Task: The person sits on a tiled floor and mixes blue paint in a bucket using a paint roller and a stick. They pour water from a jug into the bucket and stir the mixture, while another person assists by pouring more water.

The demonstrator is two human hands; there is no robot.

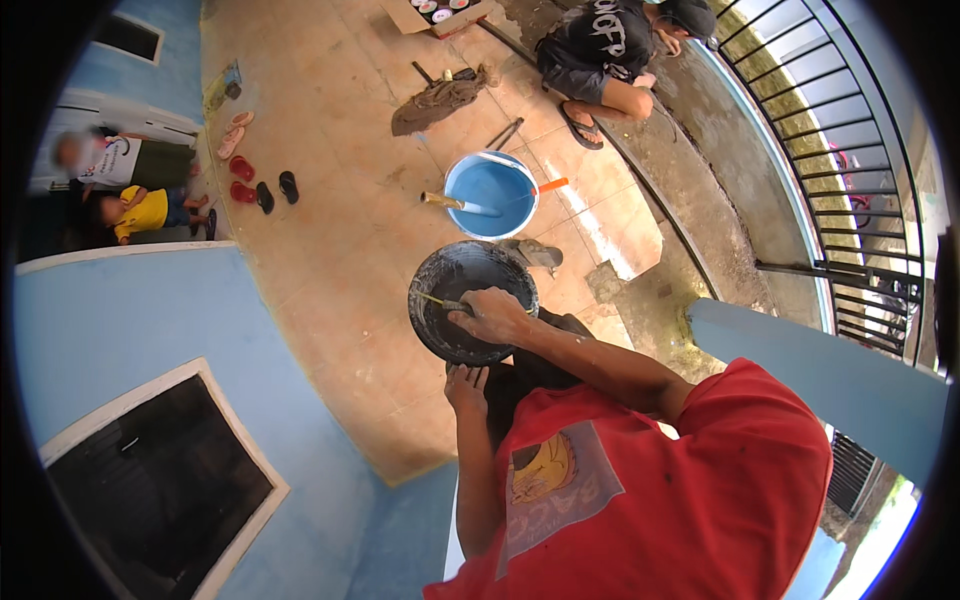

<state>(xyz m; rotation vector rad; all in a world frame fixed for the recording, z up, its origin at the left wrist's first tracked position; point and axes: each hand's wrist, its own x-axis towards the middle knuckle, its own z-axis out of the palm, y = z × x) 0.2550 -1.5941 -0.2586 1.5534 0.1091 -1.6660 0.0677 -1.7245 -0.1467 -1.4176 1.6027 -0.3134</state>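
A round black tub (432, 338), its inner wall smeared with grey paste, stands on the tiles right in front of me. My right hand (493, 316) reaches over it, fingers closed round the handle of a scraper (436, 299). The scraper's thin pale edge points left, inside the tub; its exact shape is hard to make out. By the tub's near rim lies my left hand (467, 386), its fingers stretched out beside my dark-clothed leg. I cannot tell whether these fingertips press on the tub.
Beyond the tub stands a blue-lined bucket (487, 180) with a roller (470, 206) and an orange-handled tool (551, 185). A dirty cloth (437, 105) and a carton of cans (437, 22) lie farther off. One person (597, 50) crouches far right; two others (130, 190) are left near sandals (241, 180).
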